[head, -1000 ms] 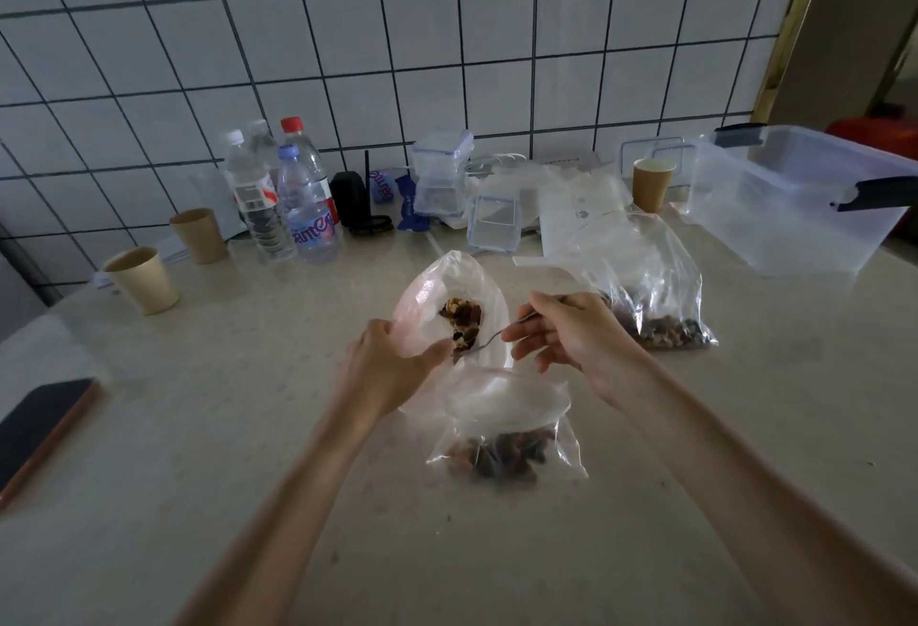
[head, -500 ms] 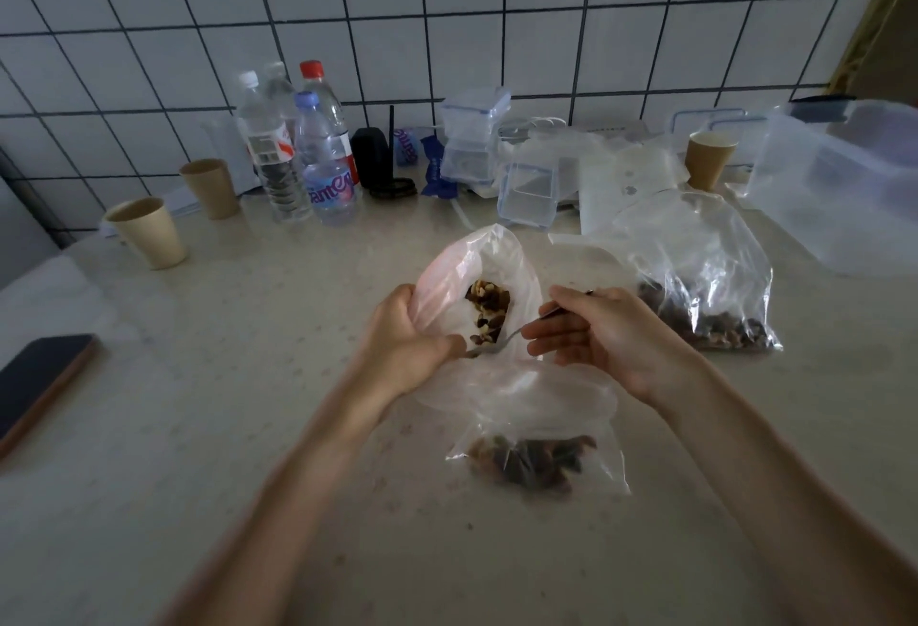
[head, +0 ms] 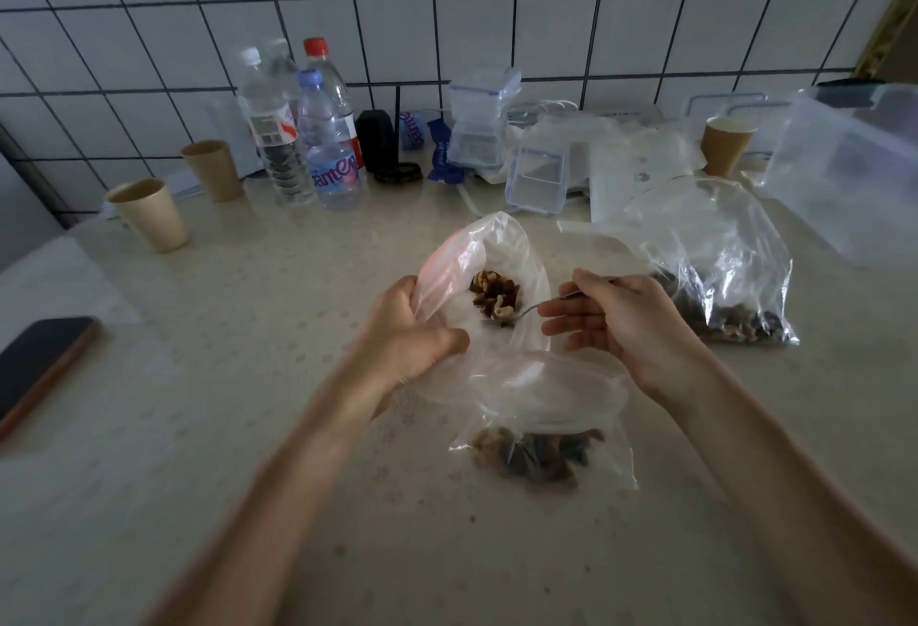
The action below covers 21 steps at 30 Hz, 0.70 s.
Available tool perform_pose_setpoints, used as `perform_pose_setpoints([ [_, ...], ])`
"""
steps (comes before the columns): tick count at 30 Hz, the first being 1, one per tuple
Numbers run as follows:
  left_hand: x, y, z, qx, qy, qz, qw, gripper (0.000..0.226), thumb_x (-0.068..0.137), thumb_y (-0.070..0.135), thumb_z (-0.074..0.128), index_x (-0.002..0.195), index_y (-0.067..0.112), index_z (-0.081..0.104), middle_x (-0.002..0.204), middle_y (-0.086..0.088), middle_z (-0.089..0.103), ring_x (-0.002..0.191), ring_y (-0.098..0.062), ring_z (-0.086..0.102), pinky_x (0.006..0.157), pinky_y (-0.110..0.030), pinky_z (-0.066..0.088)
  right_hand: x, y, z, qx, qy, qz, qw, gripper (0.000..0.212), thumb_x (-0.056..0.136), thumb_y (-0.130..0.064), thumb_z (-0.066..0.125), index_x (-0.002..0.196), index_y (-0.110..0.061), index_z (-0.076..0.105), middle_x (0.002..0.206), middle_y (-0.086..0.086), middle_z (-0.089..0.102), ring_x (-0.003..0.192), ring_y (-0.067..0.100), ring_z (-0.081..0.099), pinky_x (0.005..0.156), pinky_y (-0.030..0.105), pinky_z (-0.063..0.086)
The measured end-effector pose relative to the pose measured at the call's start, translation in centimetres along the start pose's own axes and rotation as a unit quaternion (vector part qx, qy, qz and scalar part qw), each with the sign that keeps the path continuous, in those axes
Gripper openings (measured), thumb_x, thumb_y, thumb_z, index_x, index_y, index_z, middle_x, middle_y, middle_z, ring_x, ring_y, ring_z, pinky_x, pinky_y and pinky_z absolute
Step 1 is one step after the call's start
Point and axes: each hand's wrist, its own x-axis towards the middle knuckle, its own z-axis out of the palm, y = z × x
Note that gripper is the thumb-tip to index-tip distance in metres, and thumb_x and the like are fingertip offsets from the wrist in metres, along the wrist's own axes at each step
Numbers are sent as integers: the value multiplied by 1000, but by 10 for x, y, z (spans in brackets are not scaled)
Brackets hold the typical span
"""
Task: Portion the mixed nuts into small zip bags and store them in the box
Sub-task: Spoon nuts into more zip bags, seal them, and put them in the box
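Left hand grips zip bag; right hand spoons nuts inside.

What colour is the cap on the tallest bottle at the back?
Red; the cap shows clearly in the head view.

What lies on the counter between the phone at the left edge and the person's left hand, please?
Nothing: in the head view the counter is bare between the phone and the left hand, which grips the small zip bag.
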Motion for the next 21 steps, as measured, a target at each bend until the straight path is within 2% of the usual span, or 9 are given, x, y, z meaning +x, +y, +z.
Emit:
perform_pose_setpoints([
  [4, 0, -2, 0, -17, 3, -9, 1000, 41, 72, 11, 84, 106, 25, 67, 99, -6, 76, 84, -24, 76, 74, -42, 66, 2, 3, 3, 9, 18, -6, 1000, 28, 108, -19, 52, 107, 6, 66, 88, 20, 79, 76, 32, 78, 51, 29, 58],
  [7, 0, -2, 1, -29, -18, -13, 999, 46, 72, 8, 84, 112, 24, 68, 98, -3, 78, 75, -15, 77, 60, -28, 62, 5, 5, 7, 13, 41, -23, 999, 27, 108, -19, 53, 105, 4, 67, 87, 17, 80, 79, 32, 79, 53, 29, 59],
  [10, -1, 0, 3, -36, -39, -21, 998, 51, 73, 4, 83, 119, 21, 67, 98, 0, 78, 73, -12, 77, 56, -22, 58, 9, 7, 12, 3, 50, -42, 998, 26, 108, -19, 53, 103, 2, 67, 85, 15, 80, 78, 31, 79, 53, 29, 59],
  [18, -1, -1, 1, -46, -96, -40, 994, 50, 78, 3, 79, 126, 14, 68, 102, -4, 80, 87, -21, 78, 68, -30, 62, 20, 0, 23, -13, 64, -32, 997, 21, 108, -16, 52, 105, 1, 65, 82, 13, 80, 71, 31, 79, 49, 31, 58],
  [21, 1, -2, 0, -66, -96, -44, 992, 41, 82, 4, 76, 121, 16, 71, 91, -2, 81, 79, -18, 78, 62, -27, 60, 24, -3, 22, 2, 44, 5, 999, 21, 108, -15, 53, 109, 1, 66, 86, 14, 80, 74, 29, 79, 50, 29, 58],
])
